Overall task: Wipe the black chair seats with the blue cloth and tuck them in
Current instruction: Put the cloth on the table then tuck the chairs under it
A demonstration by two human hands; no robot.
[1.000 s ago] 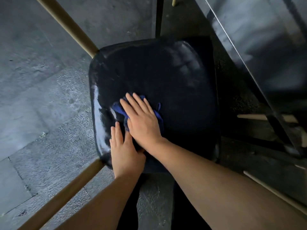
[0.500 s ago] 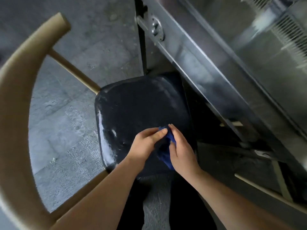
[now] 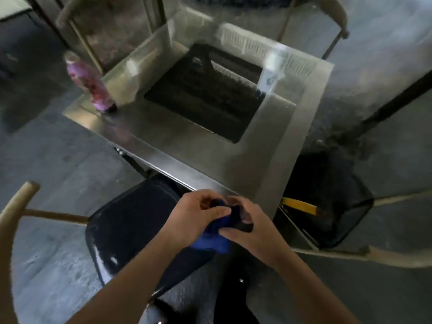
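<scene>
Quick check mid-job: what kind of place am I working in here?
Probably a barbecue or hotpot restaurant: a steel table with a sunken grill pit, wooden chairs with black seats around it, and a pink bottle on top.

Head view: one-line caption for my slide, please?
Both hands, left and right, bunch the blue cloth above the black chair seat beside the steel table.

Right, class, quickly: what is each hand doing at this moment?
Left hand: fingers curled, gripping the blue cloth.
Right hand: fingers curled, gripping the same blue cloth.
</scene>
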